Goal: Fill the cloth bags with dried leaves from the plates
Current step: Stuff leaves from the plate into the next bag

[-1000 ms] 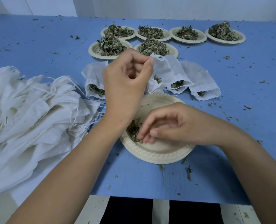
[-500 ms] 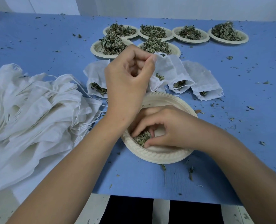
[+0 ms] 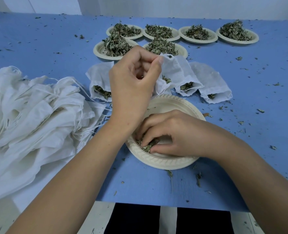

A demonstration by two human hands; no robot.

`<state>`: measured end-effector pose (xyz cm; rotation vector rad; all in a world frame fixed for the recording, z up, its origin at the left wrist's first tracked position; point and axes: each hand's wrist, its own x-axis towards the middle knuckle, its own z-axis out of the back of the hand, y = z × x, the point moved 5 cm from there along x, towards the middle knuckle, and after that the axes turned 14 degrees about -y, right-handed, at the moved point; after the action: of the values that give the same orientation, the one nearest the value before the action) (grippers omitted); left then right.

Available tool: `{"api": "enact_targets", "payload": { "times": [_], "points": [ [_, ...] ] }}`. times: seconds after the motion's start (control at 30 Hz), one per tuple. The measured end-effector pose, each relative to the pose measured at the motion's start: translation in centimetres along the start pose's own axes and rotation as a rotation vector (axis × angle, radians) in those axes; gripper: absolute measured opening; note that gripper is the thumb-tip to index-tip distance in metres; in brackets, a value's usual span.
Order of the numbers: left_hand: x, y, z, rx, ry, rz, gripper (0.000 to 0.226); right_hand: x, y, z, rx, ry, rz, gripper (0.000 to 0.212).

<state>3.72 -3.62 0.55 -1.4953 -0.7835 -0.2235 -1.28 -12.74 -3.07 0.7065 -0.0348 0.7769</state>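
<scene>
Your left hand (image 3: 133, 85) is raised above the near plate (image 3: 165, 162), thumb and forefinger pinched on the rim of a white cloth bag (image 3: 173, 70) so that it hangs tilted, its mouth held up at your fingertips. Your right hand (image 3: 172, 134) lies low in that near plate, fingers curled and pressed together over the last small heap of dried leaves (image 3: 145, 146) at its left side — the rest of the plate's bottom is nearly bare.

Just beyond the plate, filled bags lie flat on the blue worktop (image 3: 38, 53) with their open mouths toward you, leaves showing in each: one to the left of your raised hand (image 3: 99, 81), one partly under the held bag (image 3: 186, 83), and one at the right end (image 3: 210, 85).

Farther back stand six more paper plates heaped with dried leaves — two in a near row (image 3: 115, 48) (image 3: 165, 48) and four in a far row, the rightmost at (image 3: 237, 33). At your left a loose pile of empty cloth bags (image 3: 30, 119) with thin drawstrings spreads over the worktop's edge. Crumbs of leaf are scattered all across the blue surface, thicker around the near plate and to the right.
</scene>
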Motion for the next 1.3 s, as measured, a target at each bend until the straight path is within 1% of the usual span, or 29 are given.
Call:
{"api": "enact_targets", "payload": {
  "times": [0.17, 0.33, 0.57, 0.73, 0.93, 0.97, 1.0, 1.03, 1.13, 1.2, 1.23, 1.3],
  "points": [
    [0.0, 0.0, 0.0, 0.001, 0.003, 0.004, 0.02, -0.3, 0.1, 0.1, -0.091, 0.013, 0.032, 0.009],
    [0.0, 0.1, 0.0, 0.001, 0.008, 0.012, 0.019, -0.5, 0.1, 0.1, -0.121, 0.023, 0.034, 0.017],
    [0.1, 0.2, 0.0, -0.001, 0.008, 0.012, 0.02, -0.3, 0.2, 0.1, -0.155, 0.05, 0.053, 0.007],
    [0.0, 0.2, 0.0, -0.008, 0.005, 0.013, 0.019, -0.5, -0.4, 1.0, -0.142, 0.005, -0.011, 0.004],
    [0.0, 0.2, 0.0, -0.009, 0.016, 0.008, 0.021, -0.7, -0.7, 1.2, -0.166, -0.04, -0.023, 0.007],
    [0.0, 0.2, -0.1, -0.007, 0.019, 0.01, 0.021, -0.8, -0.6, 1.6, -0.133, -0.084, -0.009, 0.006],
    [0.0, 0.3, -0.1, -0.007, 0.027, 0.013, 0.021, -0.9, -0.4, 2.4, -0.066, -0.167, 0.013, 0.005],
    [0.0, 0.4, -0.2, -0.01, 0.038, 0.018, 0.021, -1.0, -0.2, 3.4, 0.035, -0.287, 0.028, 0.006],
    [-0.2, 0.8, -0.6, -0.004, 0.095, 0.046, 0.02, -1.8, -0.8, 7.0, 0.392, -0.753, 0.019, 0.017],
    [-0.5, 0.9, -1.0, 0.005, 0.14, 0.056, 0.02, -2.4, -2.0, 8.2, 0.543, -1.025, -0.059, 0.018],
    [-0.7, 0.9, -1.1, 0.003, 0.157, 0.061, 0.018, -2.6, -2.5, 8.2, 0.569, -1.107, -0.109, 0.018],
    [-0.9, 0.8, -1.4, -0.016, 0.184, 0.066, 0.014, -2.7, -2.9, 7.8, 0.512, -1.161, -0.17, 0.019]
  ]
}}
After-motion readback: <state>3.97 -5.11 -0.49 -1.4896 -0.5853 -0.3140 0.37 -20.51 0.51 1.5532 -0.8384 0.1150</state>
